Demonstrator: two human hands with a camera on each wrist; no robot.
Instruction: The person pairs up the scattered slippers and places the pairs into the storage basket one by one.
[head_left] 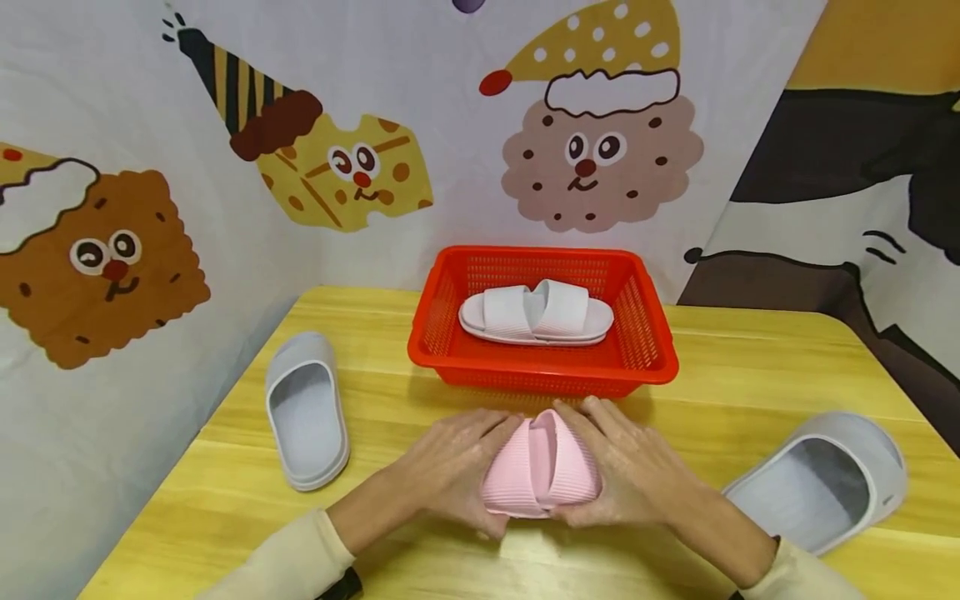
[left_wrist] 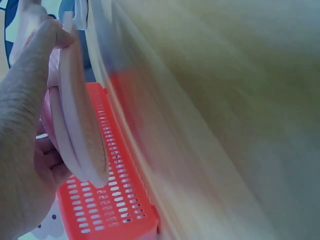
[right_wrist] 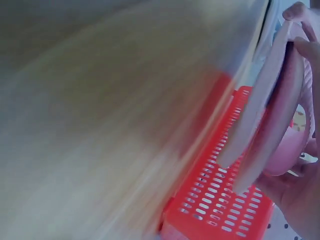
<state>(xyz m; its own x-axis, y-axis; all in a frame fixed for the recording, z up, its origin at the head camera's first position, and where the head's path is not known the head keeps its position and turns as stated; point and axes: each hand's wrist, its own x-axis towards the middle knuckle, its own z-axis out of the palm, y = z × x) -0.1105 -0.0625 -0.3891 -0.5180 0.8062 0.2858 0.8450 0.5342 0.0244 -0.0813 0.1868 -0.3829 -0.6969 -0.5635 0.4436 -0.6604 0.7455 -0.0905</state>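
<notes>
A pair of pink slippers is held between my two hands, just in front of the red basket. My left hand grips their left end, and my right hand grips the right end. In the left wrist view the soles of the pink slippers lie close together, lifted off the table. The right wrist view shows the same slippers with a narrow gap between the soles. Inside the red plastic basket lies a pair of white slippers, one fitted into the other.
One grey slipper lies at the left of the wooden table. Another grey slipper lies at the right, near my right forearm. Behind the basket hangs a cloth printed with cartoon figures.
</notes>
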